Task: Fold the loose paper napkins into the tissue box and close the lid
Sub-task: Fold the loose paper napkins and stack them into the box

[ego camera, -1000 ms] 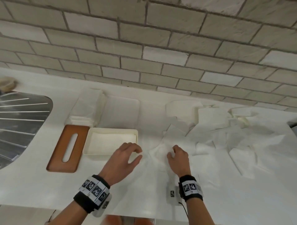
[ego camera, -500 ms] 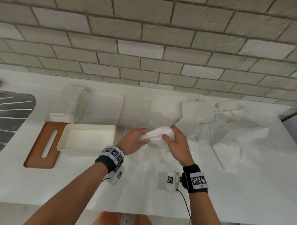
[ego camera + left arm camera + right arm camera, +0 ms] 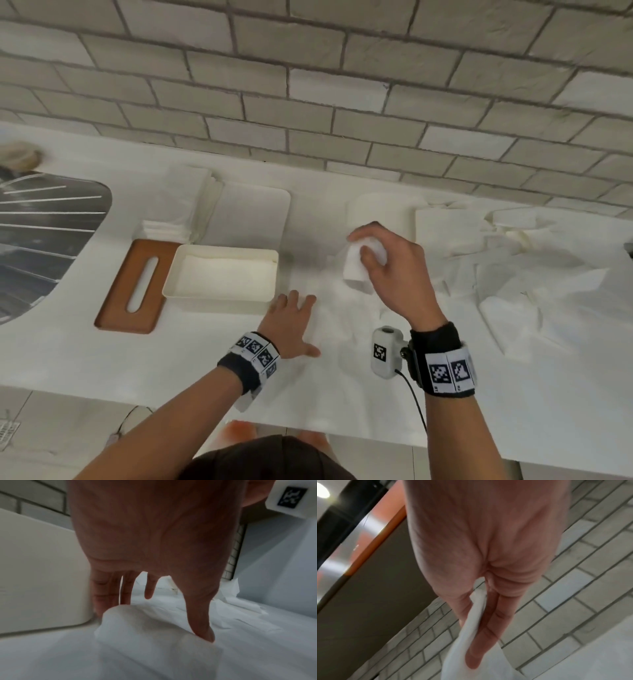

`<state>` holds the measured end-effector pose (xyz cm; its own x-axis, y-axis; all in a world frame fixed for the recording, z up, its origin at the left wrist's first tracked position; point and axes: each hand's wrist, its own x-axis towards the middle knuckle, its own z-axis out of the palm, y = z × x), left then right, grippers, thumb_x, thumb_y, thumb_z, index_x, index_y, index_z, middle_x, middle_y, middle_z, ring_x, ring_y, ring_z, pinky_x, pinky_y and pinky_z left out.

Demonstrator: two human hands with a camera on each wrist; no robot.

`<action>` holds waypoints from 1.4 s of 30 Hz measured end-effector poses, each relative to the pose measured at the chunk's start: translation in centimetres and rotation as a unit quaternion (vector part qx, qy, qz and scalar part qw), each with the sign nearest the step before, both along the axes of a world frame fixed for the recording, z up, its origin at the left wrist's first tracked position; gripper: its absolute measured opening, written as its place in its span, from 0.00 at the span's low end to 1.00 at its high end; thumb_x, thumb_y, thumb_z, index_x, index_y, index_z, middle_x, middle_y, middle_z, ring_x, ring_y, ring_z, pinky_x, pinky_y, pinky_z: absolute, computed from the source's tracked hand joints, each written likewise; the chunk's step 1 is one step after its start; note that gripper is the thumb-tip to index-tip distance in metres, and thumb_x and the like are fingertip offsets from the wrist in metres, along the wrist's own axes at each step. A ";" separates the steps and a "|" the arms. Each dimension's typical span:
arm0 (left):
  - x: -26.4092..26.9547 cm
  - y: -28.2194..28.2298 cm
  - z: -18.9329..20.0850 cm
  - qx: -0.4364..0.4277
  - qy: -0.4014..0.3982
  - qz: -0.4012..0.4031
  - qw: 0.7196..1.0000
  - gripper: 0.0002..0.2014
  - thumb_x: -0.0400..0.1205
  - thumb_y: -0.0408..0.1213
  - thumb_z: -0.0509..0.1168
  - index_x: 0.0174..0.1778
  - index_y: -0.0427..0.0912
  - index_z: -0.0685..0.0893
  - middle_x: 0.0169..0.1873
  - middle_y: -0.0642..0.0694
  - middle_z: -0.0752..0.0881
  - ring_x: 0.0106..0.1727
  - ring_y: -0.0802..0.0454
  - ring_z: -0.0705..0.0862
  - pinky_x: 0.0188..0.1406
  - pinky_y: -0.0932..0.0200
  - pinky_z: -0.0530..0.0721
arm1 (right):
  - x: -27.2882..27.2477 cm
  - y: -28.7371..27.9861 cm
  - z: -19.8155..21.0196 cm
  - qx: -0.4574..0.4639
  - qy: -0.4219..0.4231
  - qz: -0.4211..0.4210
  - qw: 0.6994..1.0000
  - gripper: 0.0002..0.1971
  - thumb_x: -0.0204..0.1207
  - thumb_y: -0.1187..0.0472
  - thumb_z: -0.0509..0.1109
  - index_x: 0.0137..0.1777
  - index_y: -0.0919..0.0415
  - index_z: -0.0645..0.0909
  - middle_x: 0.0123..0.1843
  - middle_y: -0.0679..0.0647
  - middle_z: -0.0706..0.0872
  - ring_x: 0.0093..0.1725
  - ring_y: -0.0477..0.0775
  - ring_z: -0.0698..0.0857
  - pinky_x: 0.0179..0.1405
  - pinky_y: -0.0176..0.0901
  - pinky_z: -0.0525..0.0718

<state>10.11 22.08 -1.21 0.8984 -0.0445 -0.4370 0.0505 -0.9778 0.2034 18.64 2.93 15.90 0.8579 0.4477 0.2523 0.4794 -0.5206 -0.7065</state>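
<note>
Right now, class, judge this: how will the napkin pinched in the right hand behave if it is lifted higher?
Likely floppy: the napkin droops below the right hand, whose fingers pinch it. Probably very light, since a pinch holds it. It may unfold or tear.

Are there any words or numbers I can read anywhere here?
No readable words or numbers anywhere.
Wristbands: black-and-white square code patterns, not letters.
White wrist camera: one square code pattern, no text.
Tissue box and wooden lid: no print.
</note>
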 end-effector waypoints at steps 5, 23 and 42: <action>-3.5 3.5 -1.8 -0.157 -0.003 -0.009 0.988 0.42 0.77 0.44 0.82 0.83 0.47 0.68 0.78 0.42 0.63 0.80 0.39 0.66 0.82 0.46 0.74 | -1.5 9.2 -0.4 -0.001 0.081 0.089 0.993 0.13 0.84 0.69 0.72 0.57 0.51 0.93 0.60 0.40 0.95 0.61 0.36 0.89 0.64 0.30 0.82; -13.6 19.0 13.7 -0.340 -0.309 0.111 0.881 0.05 0.81 0.49 0.78 0.48 0.53 0.97 0.48 0.63 0.93 0.53 0.59 0.91 0.54 0.56 0.88 | -2.4 21.7 -12.7 -0.181 0.241 0.088 0.949 0.14 0.82 0.64 0.74 0.65 0.51 0.88 0.72 0.52 0.88 0.62 0.54 0.90 0.56 0.28 0.81; -6.2 22.7 10.1 -0.273 -0.384 0.363 0.804 0.21 0.82 0.37 0.77 0.68 0.51 0.78 0.41 0.56 0.87 0.44 0.47 0.90 0.47 0.48 0.88 | -6.2 19.9 -9.3 0.193 0.304 -0.134 0.923 0.24 0.76 0.52 0.87 0.65 0.48 0.79 0.48 0.53 0.96 0.48 0.53 0.94 0.53 0.51 0.91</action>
